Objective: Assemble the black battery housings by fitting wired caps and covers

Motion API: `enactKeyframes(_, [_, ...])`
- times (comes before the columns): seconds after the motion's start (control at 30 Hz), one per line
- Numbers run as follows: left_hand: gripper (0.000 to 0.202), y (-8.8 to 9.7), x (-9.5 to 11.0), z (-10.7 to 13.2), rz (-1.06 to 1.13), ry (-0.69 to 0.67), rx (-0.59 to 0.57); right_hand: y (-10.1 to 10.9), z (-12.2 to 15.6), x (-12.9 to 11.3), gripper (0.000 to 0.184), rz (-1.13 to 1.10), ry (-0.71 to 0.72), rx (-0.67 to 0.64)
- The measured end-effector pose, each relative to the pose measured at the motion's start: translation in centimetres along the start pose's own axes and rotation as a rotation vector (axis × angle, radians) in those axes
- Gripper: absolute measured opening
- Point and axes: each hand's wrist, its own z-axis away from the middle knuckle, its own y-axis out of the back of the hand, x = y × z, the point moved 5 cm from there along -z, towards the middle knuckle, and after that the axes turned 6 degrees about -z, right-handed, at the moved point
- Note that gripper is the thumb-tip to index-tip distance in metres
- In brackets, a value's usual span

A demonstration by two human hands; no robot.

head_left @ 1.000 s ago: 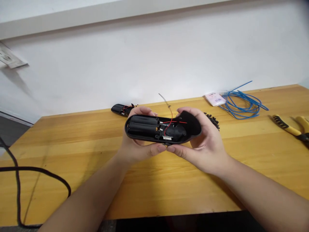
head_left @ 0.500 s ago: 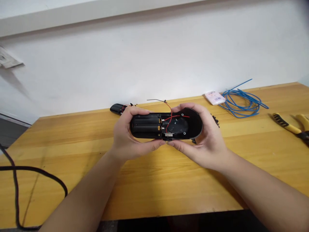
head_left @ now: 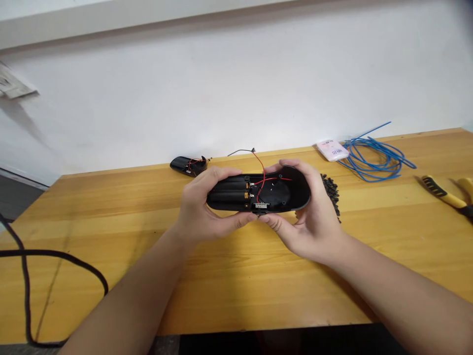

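While a white wall [head_left: 236, 84] backs it, a pine bench [head_left: 92, 296] carries everything: black cable [head_left: 55, 254] at left, white packet [head_left: 332, 150], blue wire coil [head_left: 373, 160], yellow-handled pliers [head_left: 441, 199] at right, dark bristly strip [head_left: 331, 192] just behind the right hand, second black shell [head_left: 186, 165] near the far edge.

Open black shell [head_left: 286, 195] is held above the bench, centred, cavity up, long axis across the view. Left hand [head_left: 199, 207] takes the battery-holder end; right hand [head_left: 310, 212] takes the rounded end. Left fingers [head_left: 218, 173] sit together, curled over the far edge; right fingers [head_left: 295, 163] do likewise. Left thumb [head_left: 240, 220] and right thumb [head_left: 271, 223] press the near edge, almost meeting.

Edge-only pinch works well: battery holder [head_left: 227, 193] stays visible, and red wire [head_left: 263, 170] loops up free, untrapped. Metal tab [head_left: 260, 205] at the near edge sits just beside both thumbs.
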Motion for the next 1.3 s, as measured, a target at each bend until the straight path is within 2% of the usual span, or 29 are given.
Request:
enactKeyframes(0.3, [0.063, 0.0, 0.2, 0.2, -0.043, -0.024, 0.025, -0.2, 0.0, -0.1, 0.073, -0.049, -0.035, 0.019])
enactKeyframes(0.5, [0.056, -0.2, -0.1, 0.4, 0.005, 0.087, -0.001, -0.2, 0.2, 0.0, 0.075, -0.137, -0.076, -0.026])
enactKeyframes(0.7, [0.064, -0.5, -0.5, 0.5, 0.071, 0.019, -0.055, 0.3, 0.0, -0.2, 0.088, -0.071, -0.046, -0.059])
enactKeyframes(0.87, [0.095, -0.4, 0.0, 0.3, 0.126, -0.072, -0.076, 0.7, -0.1, -0.4, 0.094, -0.042, 0.005, -0.03])
enactKeyframes(0.97, [0.089, -0.3, 0.5, 0.1, 0.092, -0.019, -0.07, 0.5, 0.0, -0.3, 0.098, -0.086, -0.047, -0.031])
enactKeyframes(1.03, [0.083, -0.2, 0.8, 0.1, 0.06, 0.002, -0.05, 0.5, 0.1, -0.4, 0.093, -0.096, -0.06, -0.009])
enactKeyframes(1.17, [0.085, -0.1, 1.2, 0.0, 0.058, -0.041, 0.008, 0.6, 0.1, -0.9, 0.071, -0.046, -0.008, 0.055])
enactKeyframes(1.3, [0.077, -0.2, 1.2, 0.2, 0.101, 0.011, 0.029, 0.6, 0.0, -1.3, 0.067, 0.026, 0.017, 0.061])
